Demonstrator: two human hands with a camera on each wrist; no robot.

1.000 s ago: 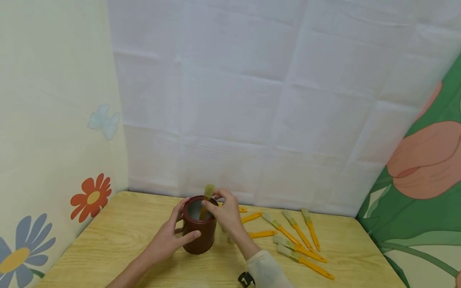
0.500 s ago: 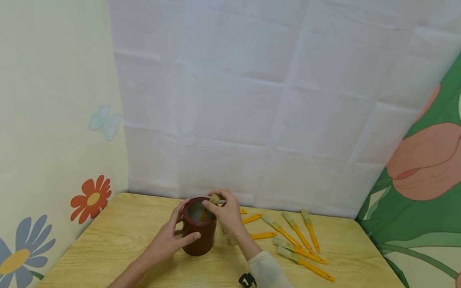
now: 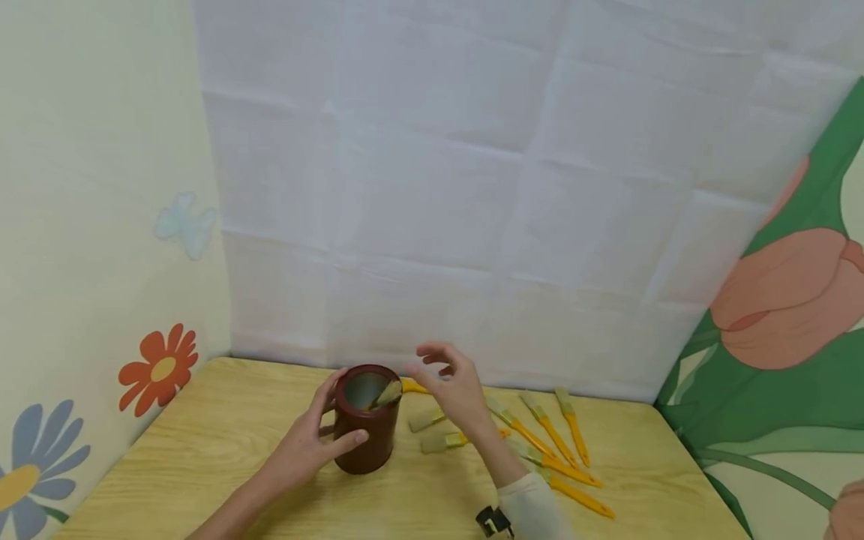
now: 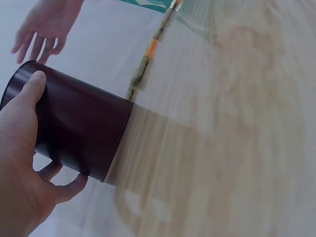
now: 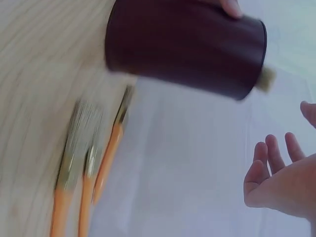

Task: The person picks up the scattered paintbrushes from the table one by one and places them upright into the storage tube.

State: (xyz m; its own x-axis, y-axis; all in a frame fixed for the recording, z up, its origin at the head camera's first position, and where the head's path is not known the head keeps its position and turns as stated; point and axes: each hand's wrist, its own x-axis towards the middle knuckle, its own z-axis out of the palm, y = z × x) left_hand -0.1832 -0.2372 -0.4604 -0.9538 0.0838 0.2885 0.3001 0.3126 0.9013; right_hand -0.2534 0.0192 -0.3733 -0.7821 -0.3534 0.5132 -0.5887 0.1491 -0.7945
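My left hand (image 3: 307, 446) grips a dark red cylindrical pot (image 3: 376, 442) standing on the table, its thumb across the near side. Inside the pot a paintbrush (image 3: 388, 393) leans against the right rim, bristles up; its handle is hidden inside. In the right wrist view only the bristle tip (image 5: 267, 80) shows past the rim. To the right of the pot and above the table hovers my right hand (image 3: 459, 390), fingers loosely bent, holding nothing. The left wrist view shows the left hand (image 4: 22, 163) wrapped round the pot's side (image 4: 81, 121).
Several paintbrushes with yellow-orange handles lie on the wooden table (image 3: 223, 435) right of the pot, among them one brush (image 3: 580, 499) at the near right and another (image 3: 439, 442) below the right hand. A white sheet (image 3: 418, 187) hangs behind the table.
My right hand has let go of the paintbrush and moved right, away from the pot. The brush has sunk lower and tipped to the right rim. The left hand keeps its grip.
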